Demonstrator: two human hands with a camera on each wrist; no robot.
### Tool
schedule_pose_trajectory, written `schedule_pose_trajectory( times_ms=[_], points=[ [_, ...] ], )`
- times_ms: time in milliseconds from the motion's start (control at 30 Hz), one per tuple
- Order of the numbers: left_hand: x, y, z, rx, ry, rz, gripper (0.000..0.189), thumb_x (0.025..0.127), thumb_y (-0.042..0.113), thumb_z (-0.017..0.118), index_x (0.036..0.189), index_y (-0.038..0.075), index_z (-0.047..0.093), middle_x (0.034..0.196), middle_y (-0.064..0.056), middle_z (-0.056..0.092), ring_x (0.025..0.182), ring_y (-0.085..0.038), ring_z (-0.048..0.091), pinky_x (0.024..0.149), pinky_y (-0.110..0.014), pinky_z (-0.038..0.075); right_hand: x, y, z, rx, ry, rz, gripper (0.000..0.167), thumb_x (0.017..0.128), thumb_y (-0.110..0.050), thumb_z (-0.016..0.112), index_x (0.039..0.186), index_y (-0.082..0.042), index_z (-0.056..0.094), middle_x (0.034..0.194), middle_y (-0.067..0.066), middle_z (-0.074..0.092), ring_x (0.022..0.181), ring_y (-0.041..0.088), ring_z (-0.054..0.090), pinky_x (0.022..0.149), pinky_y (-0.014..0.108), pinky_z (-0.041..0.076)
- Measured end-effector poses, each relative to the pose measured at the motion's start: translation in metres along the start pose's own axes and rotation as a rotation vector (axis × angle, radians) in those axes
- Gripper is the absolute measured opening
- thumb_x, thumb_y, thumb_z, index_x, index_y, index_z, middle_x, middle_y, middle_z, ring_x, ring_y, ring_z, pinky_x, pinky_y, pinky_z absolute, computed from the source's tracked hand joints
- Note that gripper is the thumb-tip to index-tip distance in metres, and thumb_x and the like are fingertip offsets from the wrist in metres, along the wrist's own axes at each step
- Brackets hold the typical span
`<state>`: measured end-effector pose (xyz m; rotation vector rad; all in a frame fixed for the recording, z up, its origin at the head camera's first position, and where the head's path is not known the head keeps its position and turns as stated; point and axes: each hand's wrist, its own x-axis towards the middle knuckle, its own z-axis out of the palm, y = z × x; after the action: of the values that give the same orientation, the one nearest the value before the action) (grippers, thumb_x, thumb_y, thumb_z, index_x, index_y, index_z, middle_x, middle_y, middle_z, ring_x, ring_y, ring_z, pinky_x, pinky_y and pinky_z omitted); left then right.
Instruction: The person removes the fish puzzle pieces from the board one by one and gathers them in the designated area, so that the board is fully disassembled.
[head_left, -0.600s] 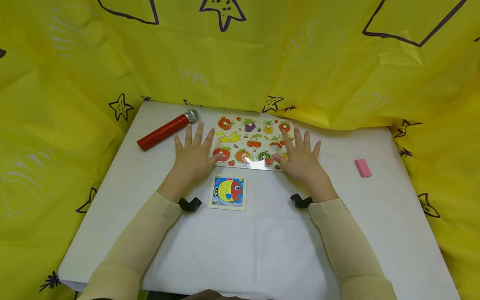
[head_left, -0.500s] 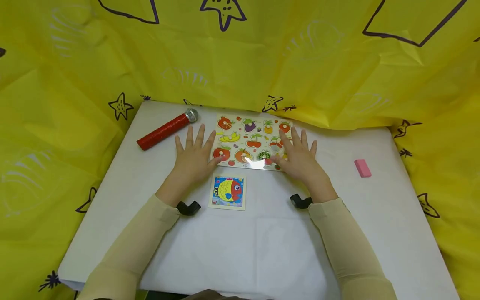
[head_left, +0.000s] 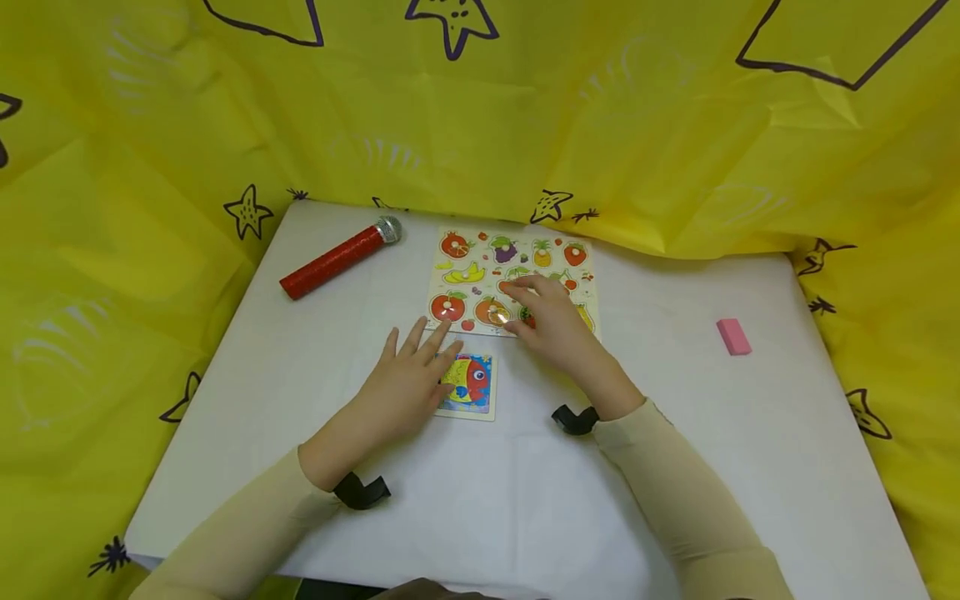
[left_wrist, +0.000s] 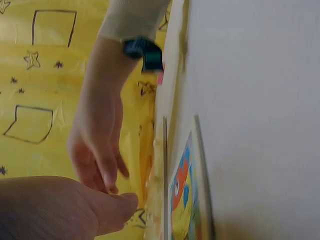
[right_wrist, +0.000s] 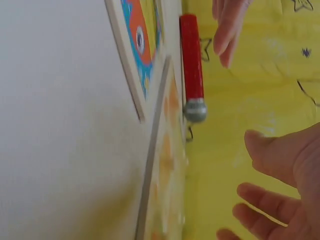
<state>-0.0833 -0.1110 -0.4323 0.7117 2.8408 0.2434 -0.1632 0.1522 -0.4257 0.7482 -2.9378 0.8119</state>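
My left hand [head_left: 405, 387] hovers with spread fingers, overlapping the left part of a small square fish jigsaw puzzle [head_left: 480, 392] in the head view. The puzzle lies on the white table, its yellow and red fish on a blue ground. Behind it is a fruit puzzle board [head_left: 486, 260] with several knobbed fruit pieces in place. Over that board's lower right part is my right hand [head_left: 558, 329], fingers bent and apart, holding nothing. In the right wrist view, the right thumb [right_wrist: 275, 152] and fingers stand off the board [right_wrist: 162, 165]. In the left wrist view, the fish puzzle [left_wrist: 182, 195] is below the left thumb [left_wrist: 117, 205].
A red microphone [head_left: 337, 262] with a silver head lies at the back left. Off to the right is a pink eraser [head_left: 733, 337]. Yellow cloth [head_left: 480, 125] with drawn stars hangs behind and beside the white table [head_left: 450, 500]. Black wrist mounts [head_left: 575, 420] stick out near both cuffs.
Both hands were spread at the fruit board's left and right sides. The left hand has drawn back toward the fish puzzle; the right has moved left across the board, its fingers now bent.
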Motion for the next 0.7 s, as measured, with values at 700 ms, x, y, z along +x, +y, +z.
schedule_pose_trajectory(
  times_ms=[700],
  points=[
    [-0.030, 0.028, 0.031, 0.108, 0.027, 0.206, 0.044, 0.105, 0.013, 0.068, 0.149, 0.013, 0.066, 0.159, -0.010, 0.060, 0.152, -0.039, 0.052, 0.121, -0.055, 0.049, 0.020, -0.040, 0.063, 0.229, -0.279, -0.078, 0.027, 0.107, -0.013, 0.066, 0.131, -0.011, 0.078, 0.115, 0.003, 0.070, 0.105, 0.017, 0.064, 0.088, 0.029, 0.054]
  ],
)
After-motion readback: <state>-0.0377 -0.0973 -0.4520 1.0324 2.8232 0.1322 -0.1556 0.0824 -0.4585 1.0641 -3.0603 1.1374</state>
